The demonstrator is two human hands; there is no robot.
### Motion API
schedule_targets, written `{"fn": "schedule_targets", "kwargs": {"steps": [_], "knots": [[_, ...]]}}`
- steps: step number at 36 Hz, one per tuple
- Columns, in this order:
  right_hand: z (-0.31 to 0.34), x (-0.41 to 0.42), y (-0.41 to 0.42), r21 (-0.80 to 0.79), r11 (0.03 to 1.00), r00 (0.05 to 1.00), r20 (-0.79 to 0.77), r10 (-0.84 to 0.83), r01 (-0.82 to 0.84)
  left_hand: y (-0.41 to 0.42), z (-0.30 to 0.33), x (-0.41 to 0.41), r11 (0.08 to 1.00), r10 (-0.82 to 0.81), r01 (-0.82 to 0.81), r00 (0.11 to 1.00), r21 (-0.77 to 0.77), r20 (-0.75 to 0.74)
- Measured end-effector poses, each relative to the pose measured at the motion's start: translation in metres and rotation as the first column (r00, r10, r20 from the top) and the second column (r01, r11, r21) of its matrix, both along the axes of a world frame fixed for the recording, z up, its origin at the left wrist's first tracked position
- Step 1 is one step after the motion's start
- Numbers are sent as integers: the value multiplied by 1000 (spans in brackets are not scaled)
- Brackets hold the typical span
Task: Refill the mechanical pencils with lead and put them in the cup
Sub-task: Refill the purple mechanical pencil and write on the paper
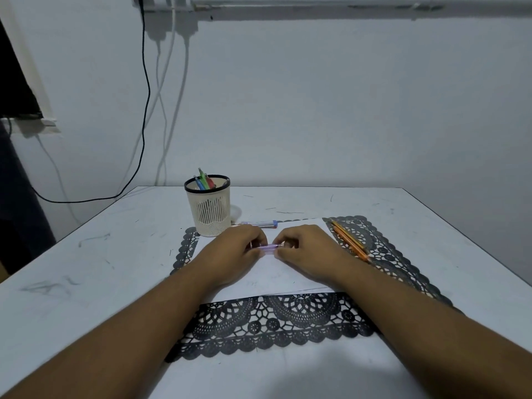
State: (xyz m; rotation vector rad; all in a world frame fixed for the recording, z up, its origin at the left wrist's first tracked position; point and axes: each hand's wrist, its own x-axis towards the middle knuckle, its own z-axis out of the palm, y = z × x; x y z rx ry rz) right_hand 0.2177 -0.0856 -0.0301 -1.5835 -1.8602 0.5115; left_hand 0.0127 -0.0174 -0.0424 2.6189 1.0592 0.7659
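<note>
A purple mechanical pencil (269, 247) lies level between my two hands over a white sheet of paper (276, 276). My left hand (234, 250) grips its left part, fingers curled round the barrel. My right hand (302, 249) pinches its right end. Behind my left hand stands a cream mesh cup (209, 214) with a black rim, and several coloured pencils (205, 181) stick out of it. A clear lead case (260, 224) with a blue end lies just behind my hands. Two orange pencils (349, 240) lie side by side on the right of the mat.
A black lace placemat (276, 323) lies under the paper on the white table (86, 269). Thin loose leads (285, 212) are scattered on the table behind the paper. Cables (145, 110) hang down the wall at the back left.
</note>
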Motion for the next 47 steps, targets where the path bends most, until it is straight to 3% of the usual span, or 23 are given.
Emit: {"fn": "schedule_targets", "kwargs": {"steps": [3,9,21,47], "knots": [[-1,6,0,-3,999,997,-69,-41,41,1,1,-1,1000,5,-5,1000,8,-9],[-2,12,-1,21,995,994,-52,-95,96,1,1,-3,999,8,-7,999,-32,38],[-8,9,3,25,999,991,-129,-31,34,-2,0,-5,999,-20,21,999,-31,25],[-5,6,0,5,1000,992,-125,-7,8,-6,4,-5,999,-44,45,999,-30,22]]}}
